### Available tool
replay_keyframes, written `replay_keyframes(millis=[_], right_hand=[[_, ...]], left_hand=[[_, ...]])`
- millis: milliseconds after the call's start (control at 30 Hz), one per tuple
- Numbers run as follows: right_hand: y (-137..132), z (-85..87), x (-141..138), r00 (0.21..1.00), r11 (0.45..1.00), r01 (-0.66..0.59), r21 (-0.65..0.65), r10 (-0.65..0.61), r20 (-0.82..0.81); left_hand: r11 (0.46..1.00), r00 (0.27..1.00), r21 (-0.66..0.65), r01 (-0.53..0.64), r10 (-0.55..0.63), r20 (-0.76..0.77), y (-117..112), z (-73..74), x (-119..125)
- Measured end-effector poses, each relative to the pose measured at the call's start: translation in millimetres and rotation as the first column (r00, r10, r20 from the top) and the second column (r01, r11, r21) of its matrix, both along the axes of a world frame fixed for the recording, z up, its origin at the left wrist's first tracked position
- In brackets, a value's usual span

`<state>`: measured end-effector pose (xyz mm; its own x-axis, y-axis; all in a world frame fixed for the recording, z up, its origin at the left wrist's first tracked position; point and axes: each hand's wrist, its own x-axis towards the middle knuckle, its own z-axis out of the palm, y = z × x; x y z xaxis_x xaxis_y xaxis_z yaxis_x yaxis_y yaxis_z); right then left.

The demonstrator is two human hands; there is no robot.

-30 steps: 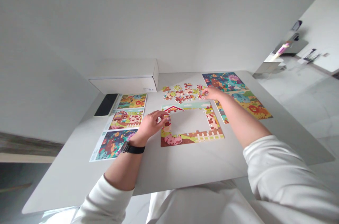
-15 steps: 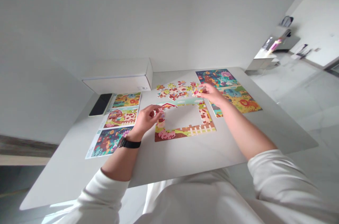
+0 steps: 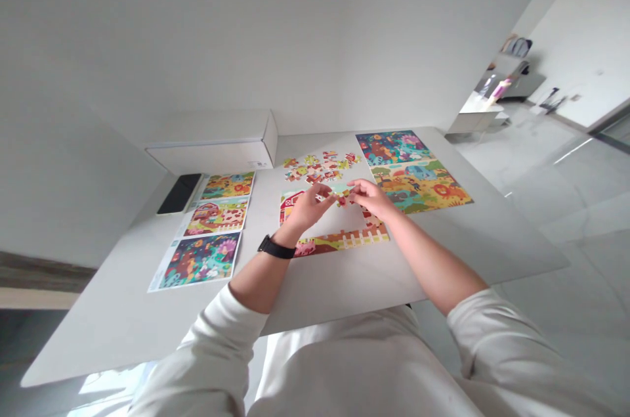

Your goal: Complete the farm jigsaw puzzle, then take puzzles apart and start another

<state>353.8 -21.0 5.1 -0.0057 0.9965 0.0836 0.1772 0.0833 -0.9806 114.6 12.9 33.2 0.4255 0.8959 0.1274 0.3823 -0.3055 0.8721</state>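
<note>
Over the gap inside the farm puzzle's border (image 3: 339, 244), my two hands meet at a small colourful puzzle piece (image 3: 342, 199). My right hand (image 3: 370, 197) pinches this piece from the right. On its left side, the fingertips of my left hand (image 3: 314, 207) are closed against it. Fence, barn and cow pictures show on the border, partly covered by my hands and wrists. Just behind the border lies a cluster of loose puzzle pieces (image 3: 315, 173).
Two finished puzzles, a dark one (image 3: 394, 146) and a yellow animal one (image 3: 433, 186), lie at the right. A picture sheet (image 3: 207, 233) and a black phone (image 3: 180, 194) are at the left. Behind them, a white box (image 3: 216, 144) stands against the wall.
My right hand has come from the loose pieces toward me and left, carrying the puzzle piece over the border's gap. My left hand has moved right from the border's left side to meet it.
</note>
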Motion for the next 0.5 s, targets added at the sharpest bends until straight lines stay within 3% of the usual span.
replay_keyframes(millis=[100, 233, 367, 500], right_hand=[[-3, -3.5, -3, 1.000, 0.999, -0.015, 0.030, 0.014, 0.020], [-6, -1.3, -6, 0.999, 0.998, -0.051, 0.022, 0.051, -0.012], [-10, 4.3, -4, 1.000, 1.000, -0.013, 0.023, 0.014, -0.016], [-14, 8.1, -1, 0.997, 0.998, 0.041, -0.043, -0.044, -0.070]], left_hand=[[0.999, 0.999, -0.033, 0.030, -0.031, -0.023, -7, -9.8, 1], [0.992, 0.999, -0.113, 0.052, -0.053, -0.006, -12, -12.5, -3], [0.956, 0.989, -0.290, 0.035, 0.008, 0.149, -13, -14.2, -1], [0.891, 0.939, -0.444, 0.098, 0.065, 0.337, -15, -16.5, 4]])
